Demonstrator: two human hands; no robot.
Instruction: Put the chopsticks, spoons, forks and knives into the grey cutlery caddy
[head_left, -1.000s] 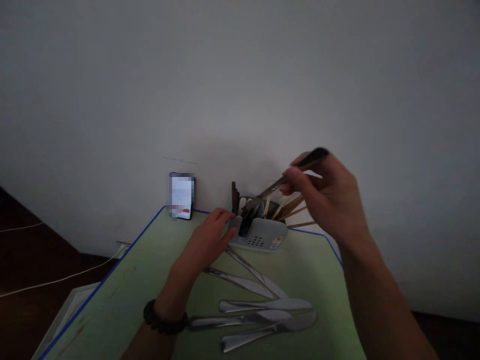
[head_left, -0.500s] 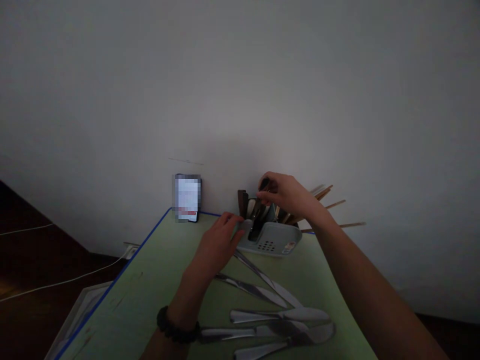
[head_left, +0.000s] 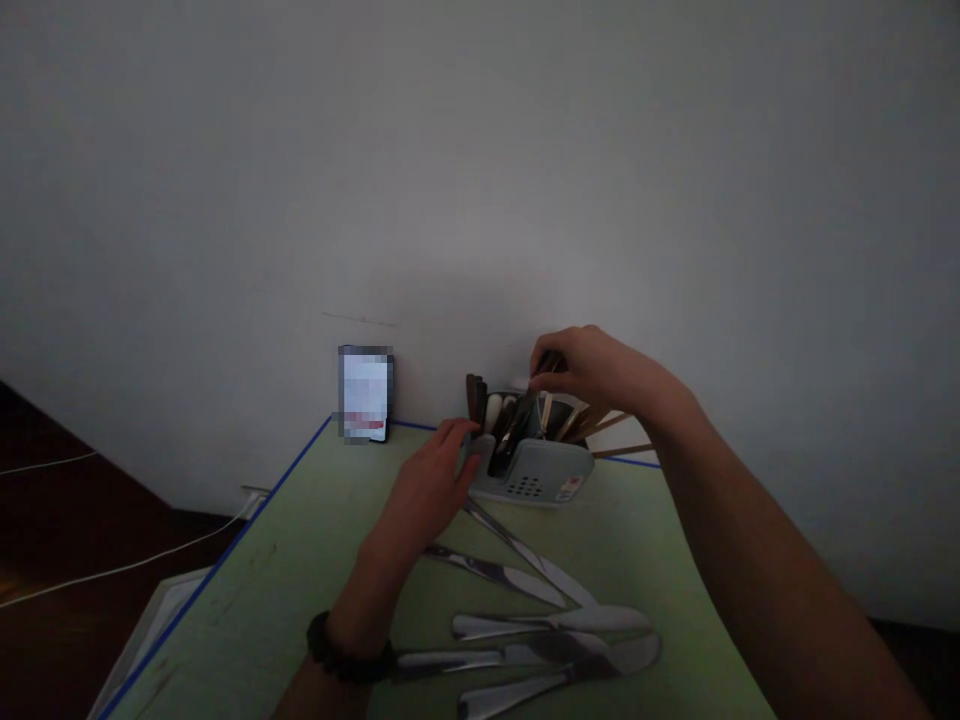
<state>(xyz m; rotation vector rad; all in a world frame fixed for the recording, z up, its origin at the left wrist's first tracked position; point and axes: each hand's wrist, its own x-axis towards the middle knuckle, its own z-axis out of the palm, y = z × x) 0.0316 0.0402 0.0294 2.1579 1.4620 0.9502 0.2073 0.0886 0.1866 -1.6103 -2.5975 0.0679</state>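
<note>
A pale cutlery holder [head_left: 536,470] stands at the far edge of the green table [head_left: 315,540], against the wall, holding dark-handled utensils and wooden chopsticks [head_left: 611,430]. My left hand [head_left: 431,485] rests against the holder's left side, fingers curled on its rim. My right hand [head_left: 596,370] is over the holder, fingers pinched on the dark handle of a knife [head_left: 521,420] whose blade points down into a compartment. Several steel table knives [head_left: 525,580] lie loose on the table in front of the holder.
A phone [head_left: 365,392] with a lit screen leans on the wall at the table's far left corner. The table has a blue edge. A white cable [head_left: 120,570] runs over the dark floor on the left, beside a pale tray-like object [head_left: 154,625].
My right hand has come down from up high with the knife and set its blade into the holder. My left hand has stayed on the holder's side.
</note>
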